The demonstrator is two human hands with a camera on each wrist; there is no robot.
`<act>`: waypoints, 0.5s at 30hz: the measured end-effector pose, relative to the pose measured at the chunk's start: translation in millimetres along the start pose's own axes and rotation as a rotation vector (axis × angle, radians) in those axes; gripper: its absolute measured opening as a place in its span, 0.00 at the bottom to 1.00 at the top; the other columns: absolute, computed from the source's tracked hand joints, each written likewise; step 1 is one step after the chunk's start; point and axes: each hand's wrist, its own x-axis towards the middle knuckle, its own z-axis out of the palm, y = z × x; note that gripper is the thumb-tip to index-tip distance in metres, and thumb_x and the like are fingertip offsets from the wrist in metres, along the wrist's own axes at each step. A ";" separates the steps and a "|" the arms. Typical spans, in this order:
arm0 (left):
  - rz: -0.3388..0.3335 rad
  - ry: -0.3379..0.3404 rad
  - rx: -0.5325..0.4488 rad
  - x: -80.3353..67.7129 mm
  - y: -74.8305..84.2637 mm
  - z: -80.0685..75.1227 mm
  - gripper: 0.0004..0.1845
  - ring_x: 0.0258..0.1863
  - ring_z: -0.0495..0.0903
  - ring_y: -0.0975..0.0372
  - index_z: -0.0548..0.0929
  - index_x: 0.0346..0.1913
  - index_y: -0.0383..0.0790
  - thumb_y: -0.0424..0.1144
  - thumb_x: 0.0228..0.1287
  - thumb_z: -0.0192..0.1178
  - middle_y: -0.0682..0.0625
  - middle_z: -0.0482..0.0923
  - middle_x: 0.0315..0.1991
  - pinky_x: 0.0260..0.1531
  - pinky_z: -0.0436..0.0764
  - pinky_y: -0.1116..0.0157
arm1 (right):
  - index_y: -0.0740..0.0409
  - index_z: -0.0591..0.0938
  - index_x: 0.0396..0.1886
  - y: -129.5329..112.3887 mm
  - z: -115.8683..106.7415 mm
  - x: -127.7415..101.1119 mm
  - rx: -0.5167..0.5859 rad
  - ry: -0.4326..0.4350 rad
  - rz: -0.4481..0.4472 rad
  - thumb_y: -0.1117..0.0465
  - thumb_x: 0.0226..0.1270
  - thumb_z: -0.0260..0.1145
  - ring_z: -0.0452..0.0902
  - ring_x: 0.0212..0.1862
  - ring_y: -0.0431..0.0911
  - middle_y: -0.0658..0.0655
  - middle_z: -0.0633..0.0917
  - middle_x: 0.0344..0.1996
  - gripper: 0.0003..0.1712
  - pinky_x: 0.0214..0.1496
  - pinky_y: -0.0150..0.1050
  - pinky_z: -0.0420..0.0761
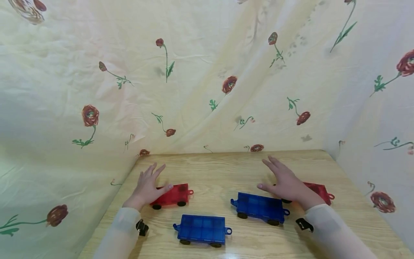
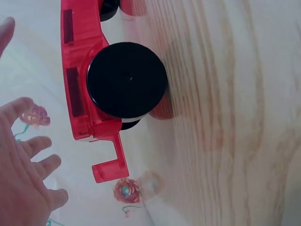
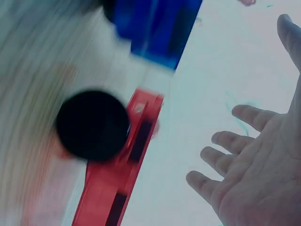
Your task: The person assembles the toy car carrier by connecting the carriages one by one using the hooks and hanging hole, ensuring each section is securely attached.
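Note:
Four-wheeled toy wagons, two red and two blue, stand on the wooden table, each see-through with black wheels. My left hand (image 1: 147, 189) is over the left end of one red wagon (image 1: 176, 195), fingers spread; the left wrist view shows a gap between the palm and this wagon (image 2: 77, 52). On the other side my right hand (image 1: 288, 183), also spread, hides much of the second red wagon (image 1: 318, 190). Just in front of it is a blue wagon (image 1: 260, 205), with a hook and a ring at its ends. Neither hand holds anything.
A second blue wagon (image 1: 203, 229) stands near the front middle of the wooden table (image 1: 213, 172). Flowered cloth (image 1: 194, 100) hangs behind the table and along both sides. Small black wrist devices (image 1: 142, 228) sit at the sleeves.

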 end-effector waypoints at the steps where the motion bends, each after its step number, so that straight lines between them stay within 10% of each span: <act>1: -0.003 -0.008 -0.020 -0.8 0.5 0.2 0.49 0.71 0.47 0.41 0.54 0.76 0.62 0.70 0.53 0.61 0.41 0.47 0.75 0.64 0.41 0.35 | 0.45 0.53 0.78 -3.8 1.9 0.2 0.004 0.000 -0.004 0.27 0.53 0.64 0.46 0.72 0.65 0.60 0.49 0.75 0.59 0.63 0.70 0.55; 15: -0.014 -0.063 -0.127 -9.6 8.7 2.9 0.47 0.70 0.51 0.41 0.65 0.72 0.55 0.65 0.49 0.68 0.42 0.53 0.73 0.64 0.43 0.35 | 0.41 0.57 0.76 -56.2 22.7 2.7 0.128 -0.014 -0.057 0.26 0.51 0.65 0.59 0.69 0.57 0.54 0.61 0.71 0.56 0.60 0.64 0.67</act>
